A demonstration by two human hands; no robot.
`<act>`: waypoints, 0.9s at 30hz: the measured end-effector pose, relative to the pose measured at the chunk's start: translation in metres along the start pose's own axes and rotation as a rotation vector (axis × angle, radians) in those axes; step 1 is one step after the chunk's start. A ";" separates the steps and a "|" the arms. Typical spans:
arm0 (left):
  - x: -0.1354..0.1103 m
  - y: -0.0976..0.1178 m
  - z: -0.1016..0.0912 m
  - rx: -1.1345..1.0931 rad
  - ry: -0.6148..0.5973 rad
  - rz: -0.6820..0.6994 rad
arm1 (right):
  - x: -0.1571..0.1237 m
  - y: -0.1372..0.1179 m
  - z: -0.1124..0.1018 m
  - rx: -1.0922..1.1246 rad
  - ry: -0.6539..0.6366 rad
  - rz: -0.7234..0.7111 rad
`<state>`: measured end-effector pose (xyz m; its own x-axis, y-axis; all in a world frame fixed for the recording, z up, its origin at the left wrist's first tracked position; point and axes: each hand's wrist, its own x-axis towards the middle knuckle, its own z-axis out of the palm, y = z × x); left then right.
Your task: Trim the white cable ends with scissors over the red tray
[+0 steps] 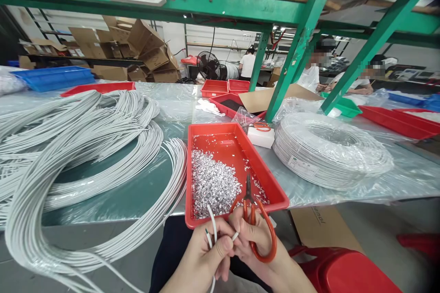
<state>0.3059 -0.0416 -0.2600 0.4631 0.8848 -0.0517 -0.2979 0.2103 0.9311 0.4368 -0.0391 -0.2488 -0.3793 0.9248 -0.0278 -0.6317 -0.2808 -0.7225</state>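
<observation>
My left hand is closed around the end of a white cable, whose stripped tip pokes up between my fingers. My right hand is closed on orange-handled scissors, blades pointing up over the red tray, while its fingertips pinch the cable's thin inner wires next to my left thumb. The tray holds a heap of silver foil scraps. Both hands sit just below the tray's near edge, above my lap.
Loose loops of white cable spread over the table to the left. A tight cable coil lies right, with a white box behind the tray. Green shelf posts, red and blue trays, a red stool and seated co-workers surround.
</observation>
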 end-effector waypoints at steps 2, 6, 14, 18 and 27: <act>0.001 0.000 -0.001 0.003 0.005 0.009 | 0.001 0.002 0.002 0.034 0.013 0.016; 0.001 -0.001 0.000 0.055 0.073 -0.002 | 0.004 0.001 0.000 -0.158 0.131 -0.131; 0.001 0.002 0.005 0.204 0.277 0.137 | 0.004 -0.013 0.000 -0.445 0.213 -0.146; 0.002 0.000 -0.001 0.323 0.252 0.192 | 0.005 -0.006 -0.001 -0.409 0.274 -0.081; 0.000 0.007 0.008 0.074 0.226 0.108 | 0.001 -0.006 -0.009 -0.556 0.065 -0.206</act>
<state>0.3110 -0.0436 -0.2510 0.2311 0.9727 -0.0226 -0.2694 0.0863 0.9592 0.4463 -0.0339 -0.2510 -0.2336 0.9647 0.1218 -0.2329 0.0661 -0.9702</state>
